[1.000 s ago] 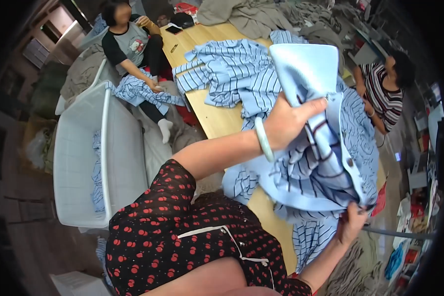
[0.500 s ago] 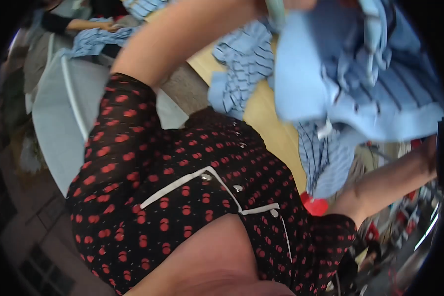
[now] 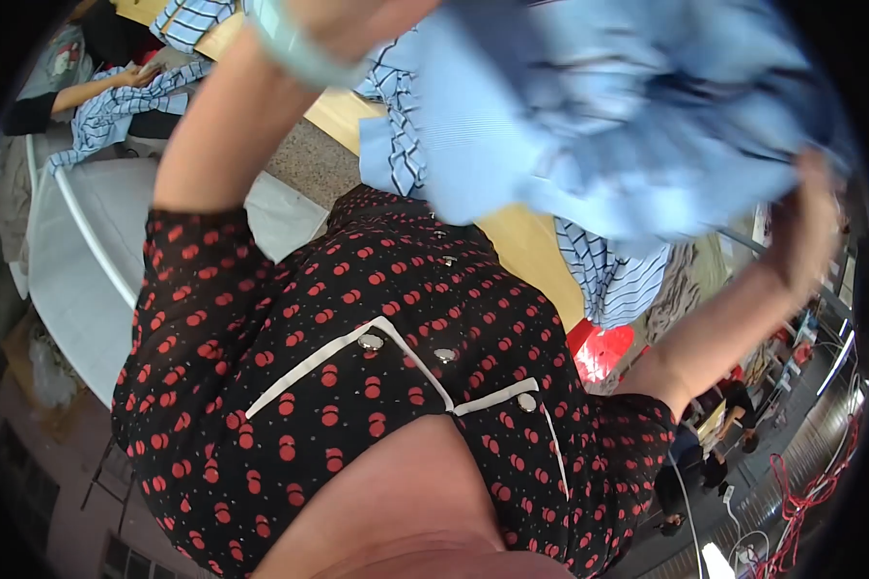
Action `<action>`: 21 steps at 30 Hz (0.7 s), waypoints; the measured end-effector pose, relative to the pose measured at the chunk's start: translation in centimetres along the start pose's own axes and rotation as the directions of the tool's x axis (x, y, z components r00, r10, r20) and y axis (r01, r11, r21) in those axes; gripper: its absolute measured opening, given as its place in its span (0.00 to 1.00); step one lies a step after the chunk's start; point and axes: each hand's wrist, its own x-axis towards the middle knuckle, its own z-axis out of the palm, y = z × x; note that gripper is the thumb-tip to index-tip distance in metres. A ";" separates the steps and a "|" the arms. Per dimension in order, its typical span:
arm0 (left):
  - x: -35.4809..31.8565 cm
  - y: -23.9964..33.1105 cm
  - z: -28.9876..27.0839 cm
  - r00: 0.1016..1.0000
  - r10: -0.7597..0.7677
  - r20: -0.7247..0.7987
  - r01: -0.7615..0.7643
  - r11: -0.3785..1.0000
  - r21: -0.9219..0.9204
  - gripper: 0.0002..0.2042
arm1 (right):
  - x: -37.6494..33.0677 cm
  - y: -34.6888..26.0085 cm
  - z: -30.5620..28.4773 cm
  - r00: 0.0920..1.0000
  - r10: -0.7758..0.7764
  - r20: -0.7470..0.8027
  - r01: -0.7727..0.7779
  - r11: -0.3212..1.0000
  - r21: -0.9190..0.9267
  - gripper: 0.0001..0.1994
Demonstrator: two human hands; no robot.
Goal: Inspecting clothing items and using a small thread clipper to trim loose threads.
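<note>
A light-blue garment point(image 3: 589, 183) with dark stripes is held up in front of me, bunched and blurred by motion. My right hand point(image 3: 813, 207) grips its edge at the far right, though the fingers are smeared. At the top edge, my left hand point(image 3: 381, 17) is beside the cloth with a pale green bangle point(image 3: 299, 48) on the wrist; its fingers are out of sight. Below the raised cloth, another striped blue garment point(image 3: 608, 275) hangs at the edge of the yellowish table point(image 3: 517, 232). More checked blue cloth point(image 3: 391, 154) lies to its left.
At upper left, another person's hand point(image 3: 135, 75) rests at blue striped cloth point(image 3: 116, 111). A grey-white sheet with a pale rail point(image 3: 97, 241) stands on my left. A shiny red thing point(image 3: 603, 349) sits by the table edge; red cords point(image 3: 792, 502) are at lower right.
The raised garment has shifted left and up, and my left arm has swung left. My right hand, hidden before at the right rim, has risen into view at the cloth's edge.
</note>
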 end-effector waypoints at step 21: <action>-9.8 -17.4 -5.9 0.879 -0.126 0.459 -0.404 0.312 0.860 0.22 | -7.8 16.1 6.9 0.398 0.486 0.778 -0.622 0.766 -0.160 0.25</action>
